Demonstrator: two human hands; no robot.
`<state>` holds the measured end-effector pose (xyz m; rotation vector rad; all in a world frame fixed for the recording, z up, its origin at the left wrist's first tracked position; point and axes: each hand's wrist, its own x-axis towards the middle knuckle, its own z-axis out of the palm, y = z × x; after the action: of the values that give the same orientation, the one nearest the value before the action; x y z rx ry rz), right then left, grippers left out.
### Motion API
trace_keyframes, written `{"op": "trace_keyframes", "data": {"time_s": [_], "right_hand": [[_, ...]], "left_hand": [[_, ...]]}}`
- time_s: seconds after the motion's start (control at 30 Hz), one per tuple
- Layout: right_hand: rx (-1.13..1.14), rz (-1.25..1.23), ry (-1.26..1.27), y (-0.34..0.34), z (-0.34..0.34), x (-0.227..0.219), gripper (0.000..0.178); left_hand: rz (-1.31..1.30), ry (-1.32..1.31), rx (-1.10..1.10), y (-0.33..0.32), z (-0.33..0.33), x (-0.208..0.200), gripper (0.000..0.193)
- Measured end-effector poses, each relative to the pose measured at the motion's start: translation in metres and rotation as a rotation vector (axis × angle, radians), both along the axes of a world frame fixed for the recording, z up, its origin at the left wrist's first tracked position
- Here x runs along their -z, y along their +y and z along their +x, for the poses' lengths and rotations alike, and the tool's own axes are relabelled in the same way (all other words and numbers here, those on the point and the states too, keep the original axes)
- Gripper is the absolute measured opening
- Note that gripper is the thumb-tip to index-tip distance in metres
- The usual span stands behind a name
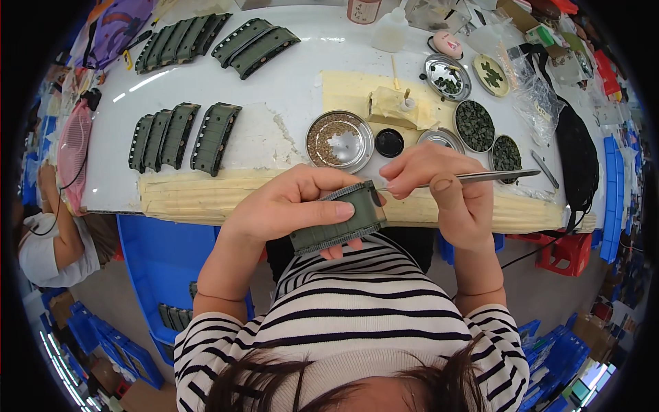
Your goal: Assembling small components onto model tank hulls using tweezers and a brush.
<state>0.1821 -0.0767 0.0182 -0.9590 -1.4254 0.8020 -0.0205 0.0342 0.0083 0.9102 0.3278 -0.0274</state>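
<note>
Two hands busy: left hand [302, 202] grips the curved green part [340, 231] ahead of the torso, thumb on top; right hand [446, 189] pinches a slim metal tool [491, 176], tip at the part's 2 o'clock corner, contact unclear. Clock from that part, on the bench [288, 89]: steel dish [360, 142] of tan grains at 12, dark green chips [473, 126] at 2, nearer spare sections [216, 137] at 10, farther batch [254, 48] at 11.
</note>
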Motion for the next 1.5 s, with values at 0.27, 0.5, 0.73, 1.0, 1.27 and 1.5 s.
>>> {"op": "trace_keyframes", "data": {"time_s": [0.27, 0.5, 0.73, 1.0, 1.27, 1.5], "right_hand": [[-0.034, -0.185, 0.048, -0.004, -0.001, 0.001, 0.042], [-0.083, -0.209, 0.089, -0.005, -0.001, 0.001, 0.040], [-0.096, -0.233, 0.081, -0.004, -0.001, -0.002, 0.037], [-0.120, -0.182, 0.082, -0.002, 0.001, -0.002, 0.024], [-0.137, -0.132, -0.007, -0.002, 0.006, 0.001, 0.018], [-0.094, -0.278, 0.001, -0.001, 0.001, -0.007, 0.029]], "left_hand": [[-0.089, 0.031, 0.027, -0.001, -0.001, -0.002, 0.043], [-0.100, 0.029, 0.030, -0.002, -0.001, -0.001, 0.043], [-0.102, 0.018, 0.045, -0.001, -0.001, -0.001, 0.044], [-0.108, 0.036, 0.064, 0.001, 0.000, 0.000, 0.044], [-0.110, 0.052, 0.050, 0.000, 0.000, 0.001, 0.043], [-0.111, 0.094, 0.061, 0.000, -0.001, 0.004, 0.043]]}}
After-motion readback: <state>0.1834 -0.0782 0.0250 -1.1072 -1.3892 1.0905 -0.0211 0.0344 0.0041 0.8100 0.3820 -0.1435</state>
